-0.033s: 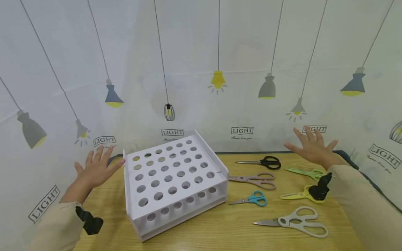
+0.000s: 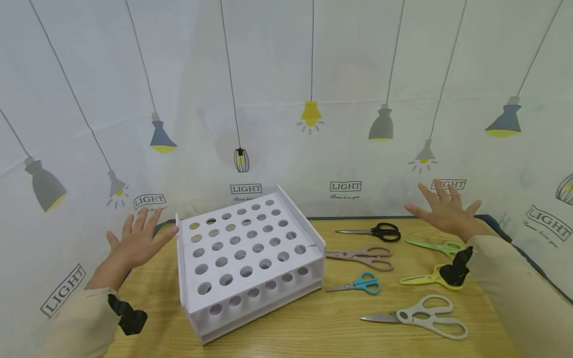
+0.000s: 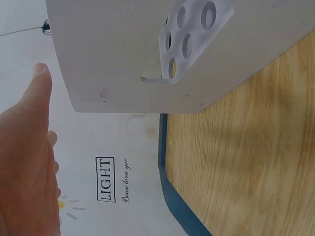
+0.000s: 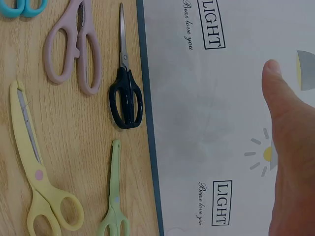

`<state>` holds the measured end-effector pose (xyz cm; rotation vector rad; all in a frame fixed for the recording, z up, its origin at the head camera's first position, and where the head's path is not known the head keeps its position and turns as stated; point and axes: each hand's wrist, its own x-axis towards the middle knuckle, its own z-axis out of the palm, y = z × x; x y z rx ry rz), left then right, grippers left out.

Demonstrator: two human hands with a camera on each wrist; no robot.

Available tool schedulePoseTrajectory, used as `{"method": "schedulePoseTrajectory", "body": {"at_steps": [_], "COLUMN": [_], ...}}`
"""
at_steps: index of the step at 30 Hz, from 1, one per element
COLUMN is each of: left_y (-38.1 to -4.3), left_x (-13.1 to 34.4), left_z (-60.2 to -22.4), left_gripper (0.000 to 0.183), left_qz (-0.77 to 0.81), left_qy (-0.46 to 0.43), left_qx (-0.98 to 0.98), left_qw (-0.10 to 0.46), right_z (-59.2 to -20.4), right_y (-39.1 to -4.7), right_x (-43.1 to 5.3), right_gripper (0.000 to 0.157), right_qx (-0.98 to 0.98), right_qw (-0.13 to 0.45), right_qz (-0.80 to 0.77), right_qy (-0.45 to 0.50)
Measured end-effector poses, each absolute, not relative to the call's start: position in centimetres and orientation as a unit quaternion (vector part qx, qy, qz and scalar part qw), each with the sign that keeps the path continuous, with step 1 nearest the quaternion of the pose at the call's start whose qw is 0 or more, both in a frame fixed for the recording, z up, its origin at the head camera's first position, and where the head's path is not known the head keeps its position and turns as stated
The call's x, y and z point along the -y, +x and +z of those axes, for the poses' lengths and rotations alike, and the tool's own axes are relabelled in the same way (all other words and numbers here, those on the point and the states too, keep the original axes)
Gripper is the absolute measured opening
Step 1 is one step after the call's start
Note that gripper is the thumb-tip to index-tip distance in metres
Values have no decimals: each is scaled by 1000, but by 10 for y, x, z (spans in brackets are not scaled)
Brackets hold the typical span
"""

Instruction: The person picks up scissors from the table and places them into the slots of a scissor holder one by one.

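Observation:
My left hand (image 2: pixel 136 243) is raised with fingers spread, left of a white rack (image 2: pixel 297 214) with rows of round holes. Nothing is in its grasp; the left wrist view shows its thumb beside the rack's side panel (image 3: pixel 108 59). On the far right my right hand (image 2: pixel 447 214) hovers, fingers spread and holding nothing. Below and left of it lie black scissors (image 2: pixel 377 231) and light green scissors (image 2: pixel 431 245). Yellow scissors (image 2: pixel 418 279) are partly covered by a wrist device. Pink scissors (image 2: pixel 358 254), teal scissors (image 2: pixel 360 284) and larger white scissors (image 2: pixel 405 316) lie right of the rack.
Everything stands on a wood-grain table (image 2: pixel 286 330). A pale curtain (image 2: pixel 277 59) printed with hanging lamps rises behind it and at both sides. A black device (image 2: pixel 132 320) is strapped to the left wrist, and a similar black device (image 2: pixel 455 271) to the right.

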<state>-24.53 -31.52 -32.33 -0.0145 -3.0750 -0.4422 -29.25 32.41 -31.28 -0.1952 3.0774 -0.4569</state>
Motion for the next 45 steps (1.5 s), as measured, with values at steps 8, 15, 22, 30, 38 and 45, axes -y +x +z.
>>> {"method": "schedulePoseTrajectory", "body": {"at_steps": [8, 15, 22, 30, 38, 45], "left_y": [-244, -240, -229, -215, -210, -210], "left_x": [317, 311, 298, 292, 287, 285], "left_z": [-326, -323, -322, -332, -339, -340], "left_gripper": [86, 81, 72, 66, 69, 68], "left_qz": [-158, -258, -368, -489, -567, -584], "left_qy": [-7, -52, -82, -66, -12, 8], "left_qx": [987, 965, 925, 868, 823, 811], "left_qw": [14, 6, -41, -53, -44, -31], "right_z": [-322, -331, -338, -351, -373, -387], "right_y": [-296, -299, -299, -301, -303, -306], "right_x": [-326, -317, -305, -293, -291, -291], "right_gripper": [88, 77, 63, 50, 45, 48], "right_qx": [-986, -969, -927, -911, -904, -906], "right_qw": [23, 92, 155, 171, 166, 150], "right_qz": [-155, -184, -287, -324, -343, -334], "right_qy": [-64, -136, -185, -187, -194, -211]}}
